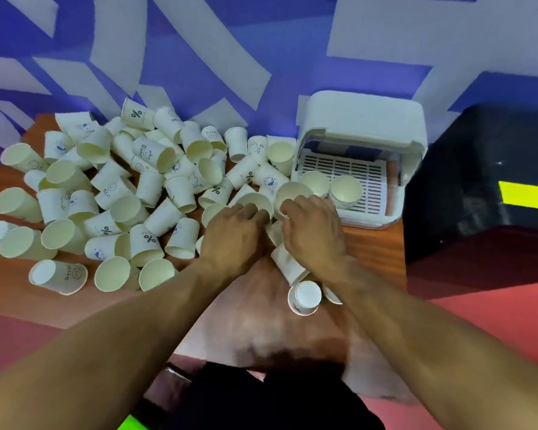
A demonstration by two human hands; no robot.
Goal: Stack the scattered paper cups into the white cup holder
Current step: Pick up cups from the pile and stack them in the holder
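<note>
Several white paper cups (106, 193) lie scattered in a heap across the left and middle of the wooden table (376, 249). The white cup holder (361, 119) stands at the back right with its lid up; two stacks of cups (345, 189) sit on its slotted tray. My left hand (233, 237) is closed around a cup (255, 201) at the heap's right edge. My right hand (314, 228) grips another cup (292, 190) just in front of the holder. A lying stack of cups (303, 296) reaches from under my right wrist toward me.
A black box (479, 181) with a yellow label stands right of the holder. A blue and white patterned wall rises behind the table. The table's near edge runs below my forearms, with red floor beyond it.
</note>
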